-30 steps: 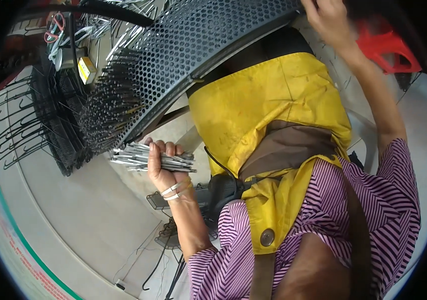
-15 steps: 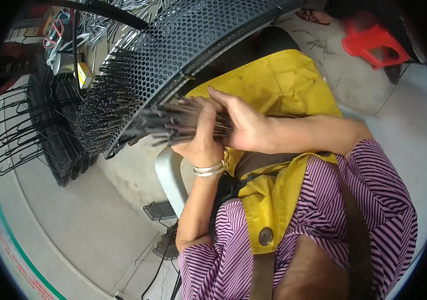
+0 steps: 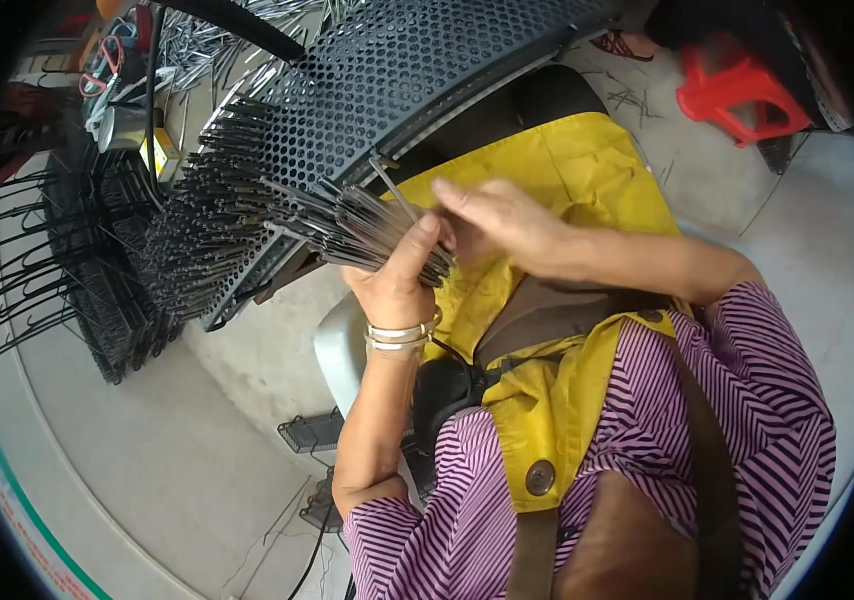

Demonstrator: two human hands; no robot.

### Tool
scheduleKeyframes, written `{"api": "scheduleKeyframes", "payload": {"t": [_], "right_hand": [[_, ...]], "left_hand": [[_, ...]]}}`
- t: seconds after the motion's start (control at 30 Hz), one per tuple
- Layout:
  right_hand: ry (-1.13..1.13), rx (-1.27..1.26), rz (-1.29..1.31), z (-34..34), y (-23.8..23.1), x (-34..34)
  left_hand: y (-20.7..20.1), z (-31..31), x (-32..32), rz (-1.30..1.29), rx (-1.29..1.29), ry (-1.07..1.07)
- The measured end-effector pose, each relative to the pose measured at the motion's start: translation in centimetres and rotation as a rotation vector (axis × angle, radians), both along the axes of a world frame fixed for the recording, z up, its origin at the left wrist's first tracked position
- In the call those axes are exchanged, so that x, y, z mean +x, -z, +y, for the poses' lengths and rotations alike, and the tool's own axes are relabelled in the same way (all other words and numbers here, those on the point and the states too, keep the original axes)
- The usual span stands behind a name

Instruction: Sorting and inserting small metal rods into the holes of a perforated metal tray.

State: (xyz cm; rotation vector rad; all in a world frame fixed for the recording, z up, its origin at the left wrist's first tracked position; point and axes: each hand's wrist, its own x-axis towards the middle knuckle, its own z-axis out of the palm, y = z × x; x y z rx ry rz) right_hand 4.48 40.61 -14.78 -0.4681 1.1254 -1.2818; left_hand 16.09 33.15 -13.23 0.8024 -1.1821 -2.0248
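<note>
**Bundle of dark rods clasped in the left hand, right hand just beside it**

A bundle of thin dark rods (image 3: 362, 228) is held by the left hand (image 3: 394, 288), whose thumb is laid across the rods near their right end. Two pale bracelets (image 3: 402, 337) are worn on that wrist. The right hand (image 3: 517, 228) is held just to the right of the bundle, its thumb spread from the fingers; it is blurred, and whether the rods are touched by it cannot be told. One paler rod (image 3: 392, 185) is tilted up from the bundle toward the edge of a perforated black panel (image 3: 427, 75).

The bundle's far end is brought close to a dense cluster of rods (image 3: 197, 225) that is set in the panel's left part. The lap below the right hand is covered by a yellow apron (image 3: 587, 155).
</note>
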Motion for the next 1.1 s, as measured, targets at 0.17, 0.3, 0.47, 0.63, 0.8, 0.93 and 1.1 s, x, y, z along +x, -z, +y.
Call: {"api": "scheduleKeyframes", "payload": {"t": [0.17, 0.3, 0.47, 0.63, 0.8, 0.93, 1.1], "right_hand": [[0.058, -0.163, 0.270, -1.7, -1.4, -2.1], [-0.020, -0.087, 0.119, -2.6, -1.9, -0.6], [0.120, -0.116, 0.131, -3.3, -1.1, 0.4], [0.206, -0.169, 0.239, -3.5, -1.3, -0.1], [0.157, -0.184, 0.248, -3.1, -1.0, -1.8], [0.054, -0.058, 0.154, -2.5, -2.2, -2.6], [0.057, -0.111, 0.131, -1.9, -2.2, -3.0]], "left_hand": [[1.0, -0.4, 0.3, -0.015, 0.234, 0.084], [1.5, -0.4, 0.5, 0.024, 0.325, 0.150], [1.2, -1.0, 1.3, 0.004, 0.355, 0.202], [0.0, -1.4, 1.3, -0.103, 0.322, 0.148], [-0.3, -0.9, 0.9, -0.145, 0.291, 0.057], [-0.7, -0.4, 0.4, -0.146, 0.313, 0.061], [-0.6, 0.3, 0.5, -0.245, 0.137, 0.065]]}}
